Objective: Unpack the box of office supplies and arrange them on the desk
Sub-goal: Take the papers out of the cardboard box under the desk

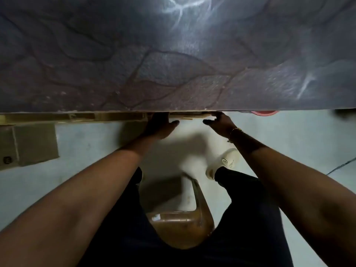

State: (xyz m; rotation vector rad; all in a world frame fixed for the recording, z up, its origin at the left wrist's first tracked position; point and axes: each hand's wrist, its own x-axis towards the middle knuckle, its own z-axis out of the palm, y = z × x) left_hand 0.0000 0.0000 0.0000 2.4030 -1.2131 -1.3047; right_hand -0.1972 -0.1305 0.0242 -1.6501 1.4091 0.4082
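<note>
Cardboard box left-to-right under desk, left hand touching, right hand gripping

Brown cardboard box: mostly hidden beneath front edge of dark glossy wood-grain desk; only thin tan strip visible.

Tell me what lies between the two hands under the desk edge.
Head view: between the left hand and right hand, a strip of brown cardboard shows just under the desk edge, with pale floor nearer the person.
</note>
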